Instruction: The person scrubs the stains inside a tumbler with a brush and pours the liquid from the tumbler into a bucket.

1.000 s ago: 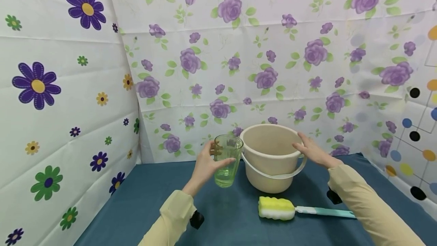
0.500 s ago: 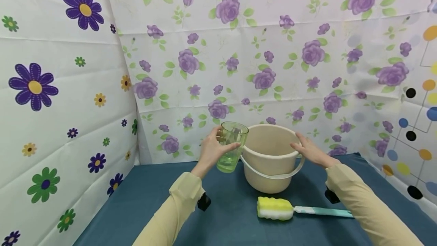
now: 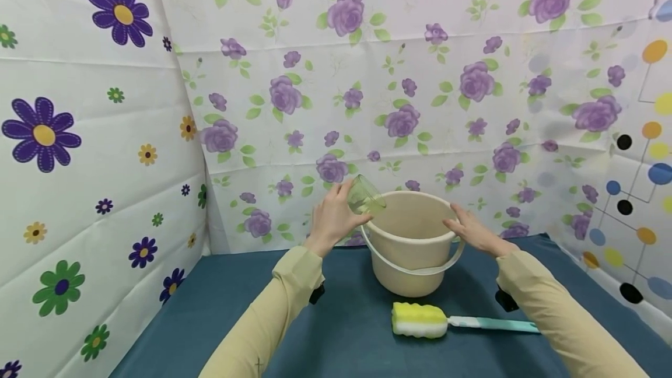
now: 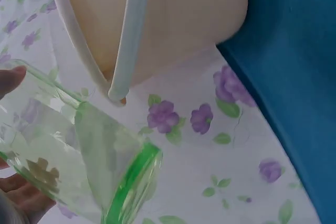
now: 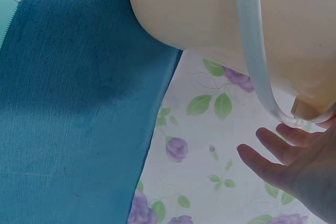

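Note:
My left hand [image 3: 334, 214] grips a clear green drinking glass [image 3: 366, 196], tilted to the right with its mouth at the left rim of a cream bucket [image 3: 412, 264]. In the left wrist view, clear liquid shows inside the tilted glass [image 4: 89, 145], and its thick green base points away from the bucket. My right hand [image 3: 475, 231] rests at the bucket's right rim, thumb over the opening. From the right wrist, several fingers [image 5: 273, 148] show loosely extended beside the end of the bucket's white handle [image 5: 254, 51]. The bucket stands upright, its handle hanging down in front.
A bottle brush with a yellow and white sponge head [image 3: 419, 321] and a teal and white handle [image 3: 493, 324] lies in front of the bucket. Blue cloth [image 3: 336, 343] covers the table. Flower-printed sheets [image 3: 294, 150] hang behind and to the left.
My left hand has raised the glass and moved it right to the bucket's rim, tipping it from nearly upright to steeply tilted. The right hand stays at the rim.

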`<state>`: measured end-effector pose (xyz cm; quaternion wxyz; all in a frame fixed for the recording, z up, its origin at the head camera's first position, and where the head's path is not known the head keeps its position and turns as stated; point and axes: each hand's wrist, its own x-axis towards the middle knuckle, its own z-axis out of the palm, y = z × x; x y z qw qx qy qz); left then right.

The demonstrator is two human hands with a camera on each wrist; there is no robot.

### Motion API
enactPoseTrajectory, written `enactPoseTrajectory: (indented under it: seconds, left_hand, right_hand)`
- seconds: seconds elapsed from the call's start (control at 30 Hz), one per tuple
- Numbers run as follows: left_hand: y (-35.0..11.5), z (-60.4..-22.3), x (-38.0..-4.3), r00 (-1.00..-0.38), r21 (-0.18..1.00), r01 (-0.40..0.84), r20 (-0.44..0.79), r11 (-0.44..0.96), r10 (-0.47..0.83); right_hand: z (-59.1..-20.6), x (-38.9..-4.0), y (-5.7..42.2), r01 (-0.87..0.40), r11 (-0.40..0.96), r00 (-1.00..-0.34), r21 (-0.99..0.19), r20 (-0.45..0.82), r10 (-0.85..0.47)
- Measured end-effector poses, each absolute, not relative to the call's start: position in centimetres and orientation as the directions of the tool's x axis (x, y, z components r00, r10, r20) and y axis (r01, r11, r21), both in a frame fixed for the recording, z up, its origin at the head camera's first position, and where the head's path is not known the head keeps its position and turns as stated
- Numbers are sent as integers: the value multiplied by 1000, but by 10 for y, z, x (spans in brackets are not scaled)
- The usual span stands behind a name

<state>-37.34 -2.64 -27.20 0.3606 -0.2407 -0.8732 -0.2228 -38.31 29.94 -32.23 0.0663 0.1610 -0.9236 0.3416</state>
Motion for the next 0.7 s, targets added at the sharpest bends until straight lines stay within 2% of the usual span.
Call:
enactPoseTrajectory:
  seconds: [0.17, 0.43, 0.7]
  left_hand:
    - [-21, -267, -376, -576, 75, 563, 750, 823, 326]
    - [-13, -267, -380, -461, -165, 532, 767, 831, 447]
    - [-3, -267, -383, -390, -301, 511, 754, 806, 529]
  right_hand:
    - [-324, -386, 301, -336, 718, -942, -609, 227, -248]
    - [-324, -385, 299, -329, 716, -944, -615, 218, -246]
    - [-325, -385, 301, -315, 711, -949, -628, 204, -241]
